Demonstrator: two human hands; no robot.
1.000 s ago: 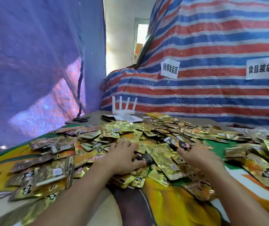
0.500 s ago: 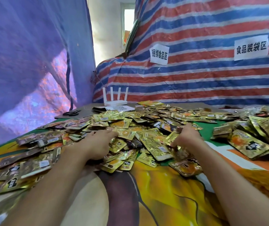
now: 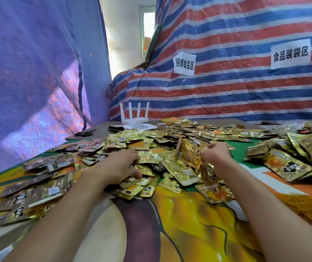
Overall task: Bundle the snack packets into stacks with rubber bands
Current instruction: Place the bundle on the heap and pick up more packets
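A wide heap of gold foil snack packets (image 3: 170, 140) covers the table from left to right. My right hand (image 3: 216, 153) is shut on one gold packet (image 3: 188, 154) and holds it tilted up on edge above the heap. My left hand (image 3: 122, 166) lies palm down on the packets near the heap's front, its fingers curled around a few of them. Whether it grips any is unclear. I see no rubber bands.
A printed yellow and green cloth (image 3: 189, 224) covers the table. A white router (image 3: 135, 118) with several antennas stands at the back, black scissors (image 3: 85, 132) to its left. Striped tarp (image 3: 245, 82) with two paper signs hangs behind, blue tarp (image 3: 28, 72) on the left.
My right hand has closed on a packet and lifted it upright out of the heap. My left hand has slid a little forward over the packets. The camera has tilted slightly.
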